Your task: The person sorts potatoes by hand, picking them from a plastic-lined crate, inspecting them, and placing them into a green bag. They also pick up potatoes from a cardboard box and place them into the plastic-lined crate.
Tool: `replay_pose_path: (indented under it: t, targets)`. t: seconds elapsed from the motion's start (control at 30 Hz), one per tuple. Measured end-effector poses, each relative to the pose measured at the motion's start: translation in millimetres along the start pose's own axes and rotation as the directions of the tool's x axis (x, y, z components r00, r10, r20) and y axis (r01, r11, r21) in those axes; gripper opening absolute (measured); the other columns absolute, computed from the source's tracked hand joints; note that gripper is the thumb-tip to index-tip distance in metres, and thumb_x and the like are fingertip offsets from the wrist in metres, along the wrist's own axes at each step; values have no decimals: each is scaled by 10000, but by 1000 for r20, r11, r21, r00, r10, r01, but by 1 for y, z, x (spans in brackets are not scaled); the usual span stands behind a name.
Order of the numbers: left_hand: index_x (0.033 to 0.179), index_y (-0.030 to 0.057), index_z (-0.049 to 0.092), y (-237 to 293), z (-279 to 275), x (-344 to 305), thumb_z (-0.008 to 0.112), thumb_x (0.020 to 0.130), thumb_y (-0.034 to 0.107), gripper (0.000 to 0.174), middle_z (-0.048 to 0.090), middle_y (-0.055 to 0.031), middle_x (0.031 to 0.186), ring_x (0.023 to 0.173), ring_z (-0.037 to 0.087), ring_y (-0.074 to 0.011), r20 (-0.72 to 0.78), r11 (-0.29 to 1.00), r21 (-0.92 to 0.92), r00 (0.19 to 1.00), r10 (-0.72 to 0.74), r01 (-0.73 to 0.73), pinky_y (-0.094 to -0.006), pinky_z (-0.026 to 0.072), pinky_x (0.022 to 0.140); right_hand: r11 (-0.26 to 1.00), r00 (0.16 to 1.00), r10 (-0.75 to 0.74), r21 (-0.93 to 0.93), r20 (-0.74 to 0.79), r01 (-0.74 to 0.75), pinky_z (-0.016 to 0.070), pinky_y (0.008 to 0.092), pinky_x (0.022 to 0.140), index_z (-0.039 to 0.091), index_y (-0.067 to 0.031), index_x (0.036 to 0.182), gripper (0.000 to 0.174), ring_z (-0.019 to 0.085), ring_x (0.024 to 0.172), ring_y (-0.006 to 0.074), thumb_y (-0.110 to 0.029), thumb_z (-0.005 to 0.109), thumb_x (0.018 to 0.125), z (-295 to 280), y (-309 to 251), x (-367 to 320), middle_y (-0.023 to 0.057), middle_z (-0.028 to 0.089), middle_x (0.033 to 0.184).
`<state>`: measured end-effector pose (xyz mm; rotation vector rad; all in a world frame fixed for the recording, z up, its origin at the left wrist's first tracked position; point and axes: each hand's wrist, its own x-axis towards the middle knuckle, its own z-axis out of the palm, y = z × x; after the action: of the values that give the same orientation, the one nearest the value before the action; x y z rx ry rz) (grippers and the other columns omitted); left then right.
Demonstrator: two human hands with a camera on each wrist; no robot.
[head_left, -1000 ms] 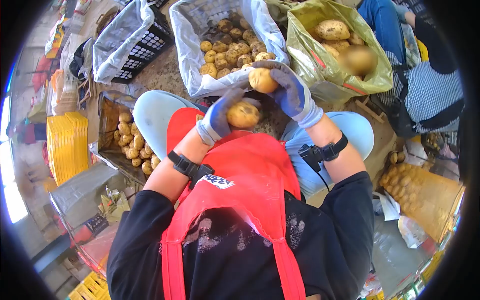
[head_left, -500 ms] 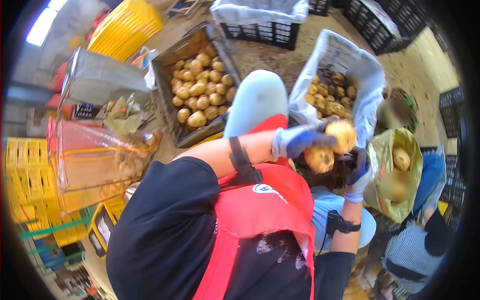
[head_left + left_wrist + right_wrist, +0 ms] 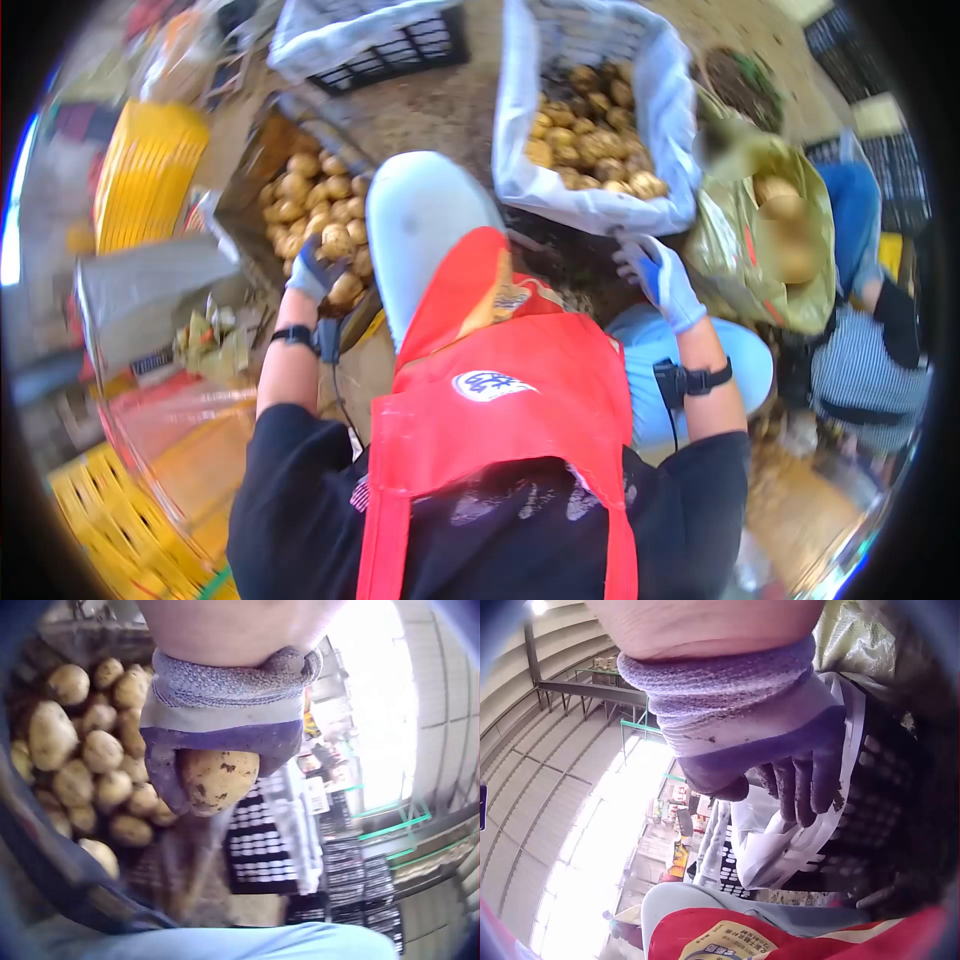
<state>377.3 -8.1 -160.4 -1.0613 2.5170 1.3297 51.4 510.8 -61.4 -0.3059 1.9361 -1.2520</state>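
My gloved left hand is at the near end of a dark-lined crate heaped with potatoes. In the left wrist view, its fingers and thumb curl around a pale potato with dark specks. Loose potatoes lie below and beside that hand. My gloved right hand hangs with spread fingers above my right thigh, near the close edge of a white-lined crate of dirtier potatoes. The right wrist view shows loosely bent fingers and nothing in them.
A green-yellow sack with potatoes stands right of the white-lined crate. Another lined black crate is ahead. Stacked yellow crates stand at left. A person in a checked garment sits at right.
Both hands held potatoes before me, then came together by the white-lined crate. Now they are apart: the left has swung left to the dark-lined crate, and the right has no potato.
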Motion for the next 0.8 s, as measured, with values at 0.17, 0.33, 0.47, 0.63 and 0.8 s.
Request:
replay_pose_path:
  t: [0.17, 0.33, 0.47, 0.63, 0.8]
  targets:
    - [1313, 88, 512, 131, -48, 115, 514, 983, 294, 389, 587, -180, 1283, 1120, 601, -297, 235, 288, -931, 972, 4, 224, -415, 500, 1003, 978, 992, -111, -173, 58, 119, 521, 401, 718, 620, -41, 1173, 290, 683, 781, 299, -83, 574, 890, 3, -20, -6, 184, 695, 992]
    - [1477, 137, 355, 377, 31, 211, 451, 1021, 300, 493, 511, -121, 1392, 1081, 614, -233, 441, 823, -563, 867, 232, 66, -340, 511, 935, 754, 965, -218, -602, 146, 261, 536, 431, 711, 638, -84, 1138, 269, 676, 829, 343, -121, 557, 884, -13, -32, -6, 134, 708, 915]
    - [1469, 130, 374, 432, 179, 322, 492, 996, 287, 512, 563, -81, 1343, 1080, 611, -205, 694, 964, -241, 713, 94, 108, -316, 513, 868, 801, 913, -400, -513, -78, 307, 512, 404, 638, 618, -34, 1136, 345, 651, 697, 284, -200, 688, 842, -27, -31, -7, 105, 683, 829]
    - [1509, 199, 287, 380, 364, 472, 709, 804, 289, 827, 417, -273, 1446, 1195, 543, -450, 330, 853, 480, 943, 40, -203, -441, 489, 969, 806, 930, -315, -570, -189, 157, 499, 381, 685, 615, -10, 1123, 376, 633, 775, 264, -224, 714, 830, -62, -39, 23, 110, 667, 914]
    - [1520, 181, 249, 374, 399, 485, 771, 746, 298, 941, 403, -314, 1444, 1259, 499, -450, 222, 917, 387, 975, 11, -98, -429, 443, 1018, 822, 981, -160, -565, -111, 70, 498, 384, 735, 608, -5, 1152, 395, 623, 832, 262, -228, 682, 835, -82, -36, 38, 123, 654, 961]
